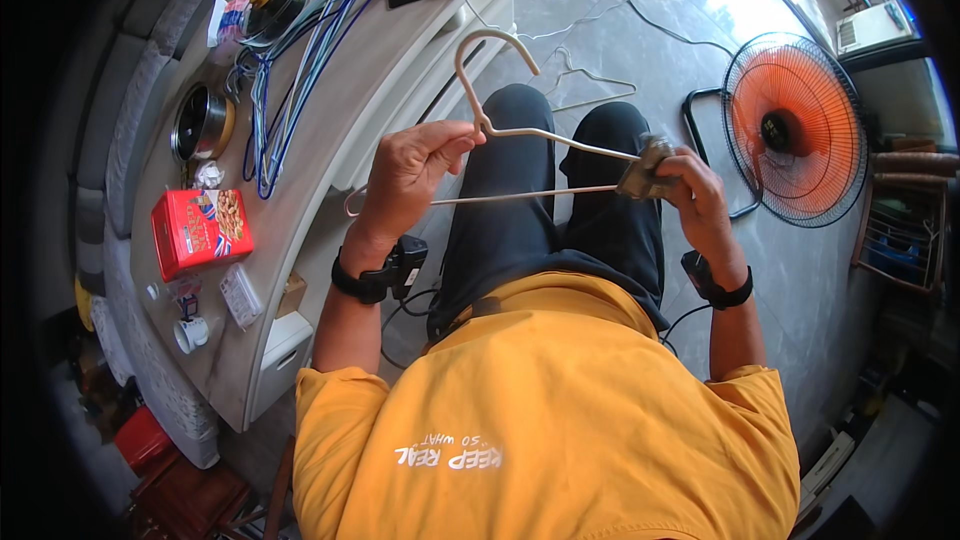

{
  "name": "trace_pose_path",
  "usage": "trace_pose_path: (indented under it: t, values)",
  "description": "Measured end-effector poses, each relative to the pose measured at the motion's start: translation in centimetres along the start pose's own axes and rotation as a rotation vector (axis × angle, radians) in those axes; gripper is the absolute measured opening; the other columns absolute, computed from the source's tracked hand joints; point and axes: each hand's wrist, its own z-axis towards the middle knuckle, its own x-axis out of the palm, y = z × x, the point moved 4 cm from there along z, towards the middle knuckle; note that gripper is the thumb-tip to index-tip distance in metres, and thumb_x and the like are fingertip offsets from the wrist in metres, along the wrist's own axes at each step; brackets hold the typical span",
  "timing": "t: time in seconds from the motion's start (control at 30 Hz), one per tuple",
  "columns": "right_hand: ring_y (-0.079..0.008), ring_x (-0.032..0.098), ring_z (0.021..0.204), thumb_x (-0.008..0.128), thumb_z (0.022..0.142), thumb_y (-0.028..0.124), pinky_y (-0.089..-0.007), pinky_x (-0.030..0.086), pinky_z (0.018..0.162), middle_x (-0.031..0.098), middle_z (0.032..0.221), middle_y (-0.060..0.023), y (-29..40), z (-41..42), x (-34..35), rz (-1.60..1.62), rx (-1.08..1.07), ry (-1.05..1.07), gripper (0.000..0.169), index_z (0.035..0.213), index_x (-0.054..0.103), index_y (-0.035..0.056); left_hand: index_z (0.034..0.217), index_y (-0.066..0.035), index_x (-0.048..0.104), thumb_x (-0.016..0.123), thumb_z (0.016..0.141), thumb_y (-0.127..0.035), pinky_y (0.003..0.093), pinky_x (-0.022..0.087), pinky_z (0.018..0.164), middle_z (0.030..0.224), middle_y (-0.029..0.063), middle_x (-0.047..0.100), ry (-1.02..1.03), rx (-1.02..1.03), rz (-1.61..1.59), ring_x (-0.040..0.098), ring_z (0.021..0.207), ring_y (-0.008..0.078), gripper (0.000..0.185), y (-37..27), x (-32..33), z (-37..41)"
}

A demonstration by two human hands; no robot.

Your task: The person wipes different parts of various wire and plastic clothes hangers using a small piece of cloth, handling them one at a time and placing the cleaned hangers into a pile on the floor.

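A pale coated wire clothes hanger is held above my lap, its hook pointing away from me. My left hand pinches the hanger at its neck, just under the hook. At the opposite end, my right hand grips a crumpled grey-brown cloth wrapped about the hanger's corner. The cloth hides that corner. Behind my left wrist the hanger's other end comes partly into sight. Below the hanger are my dark-trousered legs.
On the left table lie a bundle of blue and white hangers, a glass lid, a pot, a red tin and a mug. Another hanger lies on the floor. A caged fan stands right; cables cross the floor.
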Motion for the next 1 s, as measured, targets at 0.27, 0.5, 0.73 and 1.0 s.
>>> trace_pose_path:
  t: [0.27, 0.5, 0.73, 1.0]
  values:
    - [-0.009, 0.057, 0.088, 0.052, 0.098, 0.004, -0.0248, 0.05, 0.08, 0.059, 0.101, -0.0008, -3.3, -0.8, -0.3, 0.665, 0.124, -0.538, 0.016, 0.113, 0.055, 0.0057, 0.1, -0.002, 0.07, 0.061, 0.095, -0.015, 0.0208, 0.047, 0.06, 0.07, -0.001, 0.061, -0.018, -0.091, -0.218, 0.054, 0.062, 0.0057, 0.016, 0.0, 1.7, 0.1]
    - [-0.0172, 0.062, 0.1, 0.05, 0.099, 0.008, -0.0331, 0.054, 0.085, 0.061, 0.11, -0.0056, -4.5, -0.1, -0.3, 1.047, 0.032, -0.739, 0.021, 0.12, 0.053, 0.0064, 0.102, -0.001, 0.067, 0.055, 0.099, -0.02, 0.024, 0.048, 0.067, 0.066, -0.0005, 0.056, 0.018, -0.147, -0.345, 0.054, 0.064, 0.0078, 0.023, 0.6, 3.5, -0.1]
    - [-0.0226, 0.058, 0.113, 0.047, 0.101, 0.011, -0.0381, 0.046, 0.099, 0.059, 0.123, -0.0081, -6.5, -0.6, -1.8, 1.179, 0.175, -0.881, 0.027, 0.127, 0.05, 0.0075, 0.101, -0.003, 0.068, 0.055, 0.099, -0.02, 0.0216, 0.047, 0.066, 0.065, -0.0023, 0.057, -0.078, -0.133, -0.499, 0.054, 0.064, 0.0057, 0.021, 1.3, 3.6, 0.0]
    - [-0.0203, 0.059, 0.111, 0.05, 0.1, 0.011, -0.0394, 0.051, 0.093, 0.06, 0.12, -0.0063, -2.6, 1.5, 2.0, 1.309, 0.105, -0.639, 0.02, 0.12, 0.051, 0.0113, 0.107, 0.001, 0.063, 0.05, 0.101, -0.018, 0.0281, 0.053, 0.074, 0.067, 0.0003, 0.056, 0.025, -0.148, -0.518, 0.056, 0.064, 0.008, 0.024, 0.6, 5.6, 0.5]
